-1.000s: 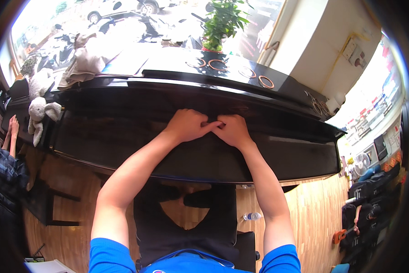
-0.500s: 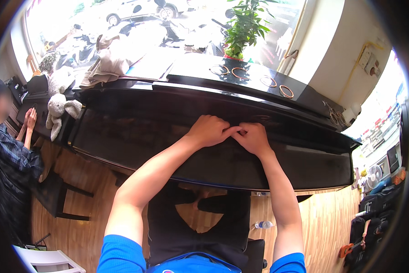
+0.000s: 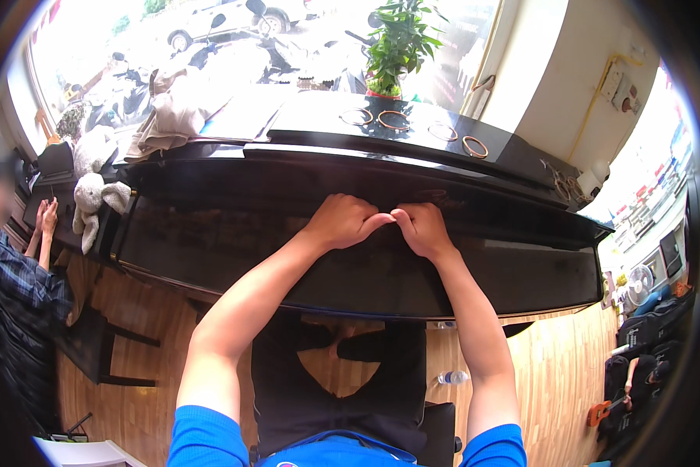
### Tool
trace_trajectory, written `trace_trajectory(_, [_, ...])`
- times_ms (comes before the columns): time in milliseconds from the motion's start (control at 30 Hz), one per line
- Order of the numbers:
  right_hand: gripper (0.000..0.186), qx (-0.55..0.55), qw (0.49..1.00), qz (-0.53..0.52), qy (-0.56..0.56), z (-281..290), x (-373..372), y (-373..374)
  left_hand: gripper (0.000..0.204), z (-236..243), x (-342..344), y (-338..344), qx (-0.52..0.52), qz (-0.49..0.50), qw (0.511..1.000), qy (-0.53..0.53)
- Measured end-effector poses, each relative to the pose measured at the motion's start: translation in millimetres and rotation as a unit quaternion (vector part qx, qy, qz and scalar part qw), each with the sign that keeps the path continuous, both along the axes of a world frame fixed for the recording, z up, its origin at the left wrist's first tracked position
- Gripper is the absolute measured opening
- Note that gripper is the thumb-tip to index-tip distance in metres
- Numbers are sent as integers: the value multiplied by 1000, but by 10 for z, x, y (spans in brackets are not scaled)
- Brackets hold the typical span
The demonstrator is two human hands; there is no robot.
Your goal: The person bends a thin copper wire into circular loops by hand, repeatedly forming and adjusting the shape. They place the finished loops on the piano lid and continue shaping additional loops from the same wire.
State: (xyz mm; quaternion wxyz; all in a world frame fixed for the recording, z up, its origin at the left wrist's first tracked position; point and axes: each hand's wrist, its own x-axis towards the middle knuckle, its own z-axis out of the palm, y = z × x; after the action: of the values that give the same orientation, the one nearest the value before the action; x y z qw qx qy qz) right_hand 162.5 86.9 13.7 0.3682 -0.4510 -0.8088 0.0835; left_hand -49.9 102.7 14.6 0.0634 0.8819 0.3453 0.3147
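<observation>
Both of my hands are over the closed lid [image 3: 210, 257] of a glossy black upright piano, near its middle. My left hand [image 3: 347, 221] has its fingers curled away from me, with the thumb stretched toward the right. Close beside it, my right hand [image 3: 422, 229] also has curled fingers, its thumb turned in toward the left one. The thumb tips nearly meet. My knuckles hide the fingertips, so I cannot make out whether they grip anything or how they touch the piano.
Several rings [image 3: 394, 121], a potted plant [image 3: 400, 47] and a beige cloth [image 3: 167, 117] lie or stand on the piano top. A plush rabbit [image 3: 93, 198] is at its left end. A person [image 3: 15, 265] sits at the left. A water bottle [image 3: 452, 377] is on the floor.
My thumbs, earlier overlapping, have drawn slightly apart at the tips. The view has shifted a little, so the piano top appears further left.
</observation>
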Motion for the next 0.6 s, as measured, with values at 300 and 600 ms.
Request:
trace_trajectory(300, [38,-25,996,-34,-79,-2,-1,14,58,33,8,-1,-32,14,997,69])
trace_trajectory(600, [39,4,998,-11,-57,-26,-1,13,58,-8,14,4,-30,8,998,53])
